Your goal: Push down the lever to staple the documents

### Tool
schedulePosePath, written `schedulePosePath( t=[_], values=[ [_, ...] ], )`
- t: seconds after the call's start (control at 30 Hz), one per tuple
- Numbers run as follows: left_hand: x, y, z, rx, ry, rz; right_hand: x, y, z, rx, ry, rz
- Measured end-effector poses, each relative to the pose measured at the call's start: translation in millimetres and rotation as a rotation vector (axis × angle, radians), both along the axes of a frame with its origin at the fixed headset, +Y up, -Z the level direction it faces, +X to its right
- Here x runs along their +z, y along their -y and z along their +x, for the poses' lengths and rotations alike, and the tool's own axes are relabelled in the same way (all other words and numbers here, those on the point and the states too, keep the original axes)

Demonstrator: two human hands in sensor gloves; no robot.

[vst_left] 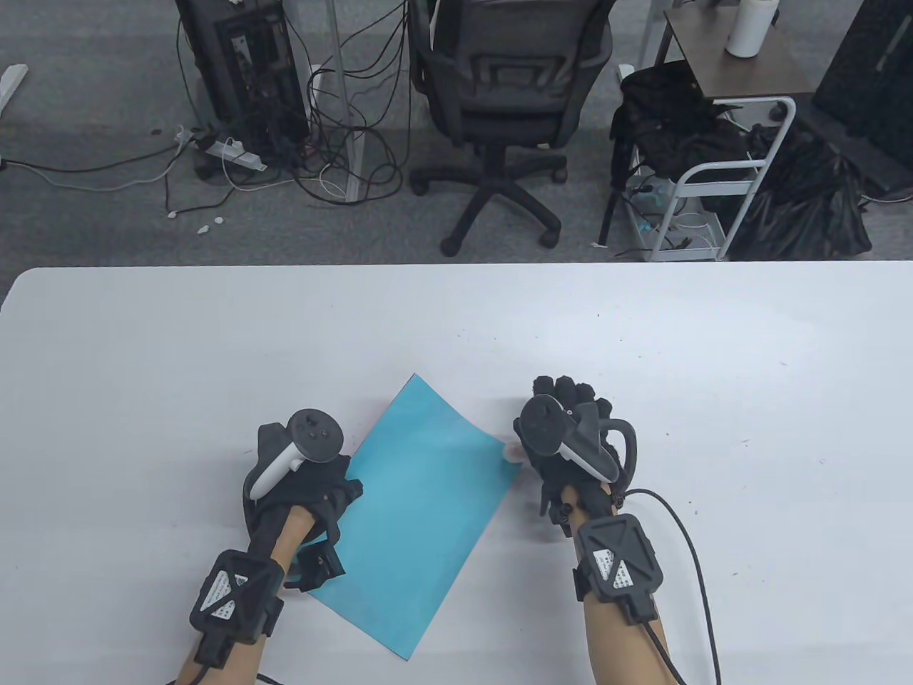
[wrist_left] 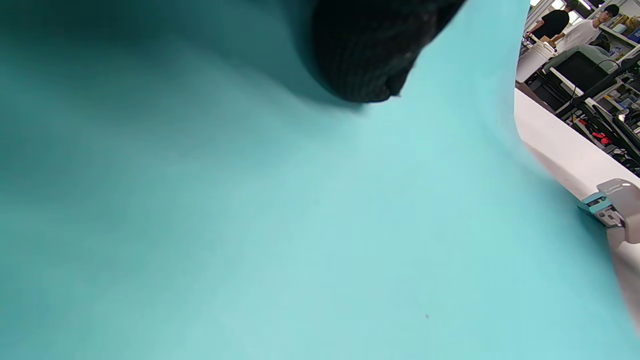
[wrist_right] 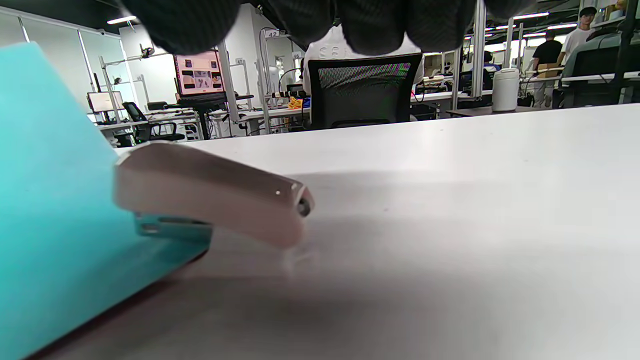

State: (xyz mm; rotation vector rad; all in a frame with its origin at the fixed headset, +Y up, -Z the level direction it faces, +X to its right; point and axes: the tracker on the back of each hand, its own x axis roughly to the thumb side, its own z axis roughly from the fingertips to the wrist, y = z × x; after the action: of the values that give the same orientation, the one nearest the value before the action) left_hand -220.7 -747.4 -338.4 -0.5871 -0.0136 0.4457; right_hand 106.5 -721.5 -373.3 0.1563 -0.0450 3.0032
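A light blue paper sheet (vst_left: 421,514) lies slanted on the white table (vst_left: 143,357). A small beige stapler (vst_left: 511,457) sits at the sheet's right corner, mostly hidden under my right hand (vst_left: 563,407). In the right wrist view the stapler (wrist_right: 210,200) has the paper's (wrist_right: 55,200) corner in its mouth. My gloved fingers (wrist_right: 370,25) hang above it and are apart from the lever. My left hand (vst_left: 335,492) rests on the sheet's left edge. In the left wrist view a fingertip (wrist_left: 365,55) presses the paper (wrist_left: 280,230), with the stapler (wrist_left: 617,205) at the far right.
A black cable (vst_left: 702,571) runs from my right wrist toward the table's front edge. Beyond the far edge stand an office chair (vst_left: 499,107), a computer tower with cables (vst_left: 242,71) and a white cart (vst_left: 713,193).
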Motion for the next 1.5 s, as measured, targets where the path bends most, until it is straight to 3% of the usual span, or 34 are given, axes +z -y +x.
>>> schedulePosePath(
  t=[0.8,1.5],
  values=[
    [-0.6,0.7,1.0,-0.011,0.006,0.005,-19.0,28.7,-31.0,0.119,0.149,-0.170],
    [-0.2,0.3,1.0,-0.014,0.004,0.006,-16.4,29.9,-31.3,0.127,0.161,-0.255]
  ],
)
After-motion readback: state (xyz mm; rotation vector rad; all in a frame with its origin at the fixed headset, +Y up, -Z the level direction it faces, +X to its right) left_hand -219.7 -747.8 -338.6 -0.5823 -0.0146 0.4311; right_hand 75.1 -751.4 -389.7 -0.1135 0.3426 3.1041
